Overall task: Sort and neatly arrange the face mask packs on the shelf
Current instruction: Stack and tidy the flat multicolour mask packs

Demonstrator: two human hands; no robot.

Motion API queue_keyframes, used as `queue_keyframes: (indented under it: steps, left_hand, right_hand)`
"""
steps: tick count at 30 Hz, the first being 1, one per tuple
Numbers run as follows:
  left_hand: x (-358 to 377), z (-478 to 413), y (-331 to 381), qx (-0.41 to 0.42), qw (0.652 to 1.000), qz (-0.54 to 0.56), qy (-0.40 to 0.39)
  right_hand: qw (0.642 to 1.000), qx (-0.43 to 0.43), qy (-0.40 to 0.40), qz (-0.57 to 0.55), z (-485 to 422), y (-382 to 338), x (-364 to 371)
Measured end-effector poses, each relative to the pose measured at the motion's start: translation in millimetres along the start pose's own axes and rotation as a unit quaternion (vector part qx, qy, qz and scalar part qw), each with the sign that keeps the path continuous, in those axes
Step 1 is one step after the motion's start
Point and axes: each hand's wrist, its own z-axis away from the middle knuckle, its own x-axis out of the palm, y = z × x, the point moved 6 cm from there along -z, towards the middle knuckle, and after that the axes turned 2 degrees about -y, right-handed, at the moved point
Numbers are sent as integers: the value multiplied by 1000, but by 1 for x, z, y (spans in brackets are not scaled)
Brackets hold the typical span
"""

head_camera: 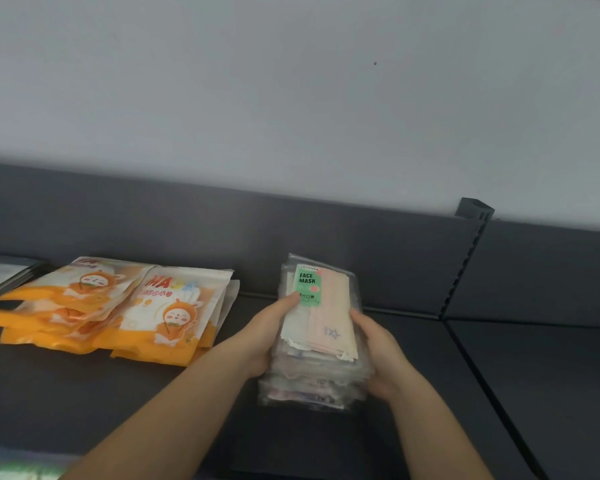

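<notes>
A stack of clear face mask packs (321,327) stands on the dark grey shelf (125,393) at centre. The top pack carries a green "FACE MASK" label and shows pale pink and white masks. My left hand (269,332) grips the stack's left side, thumb on the top pack beside the label. My right hand (378,351) grips the right side, fingers curled round the edge. To the left lies a loose pile of orange and white mask packs (118,313) with a cartoon figure, fanned out and overlapping.
A grey back panel (222,230) rises behind the shelf, with a slotted upright post (465,258) at right. Beyond the post lies another shelf section (551,375). Flat dark items (4,275) sit at the far left edge. Something green and blurred (25,471) shows at bottom left.
</notes>
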Motion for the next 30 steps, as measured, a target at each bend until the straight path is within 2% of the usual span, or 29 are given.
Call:
queue_keyframes:
  steps: [15,20,26,30]
  left_hand:
    - [-14,-8,-9,19,999,40,-4]
    - [-21,-7,-13,49,998,-7,30]
    - [-38,5,-6,81,987,-68,124]
    - [-50,24,15,152,967,-100,180]
  right_hand:
    - [1000,2,8,19,1,-4,2]
    - [999,-2,23,27,-1,-7,-2]
    - [998,-20,46,44,4,-10,-2]
    - [995,-48,72,47,12,-12,-3]
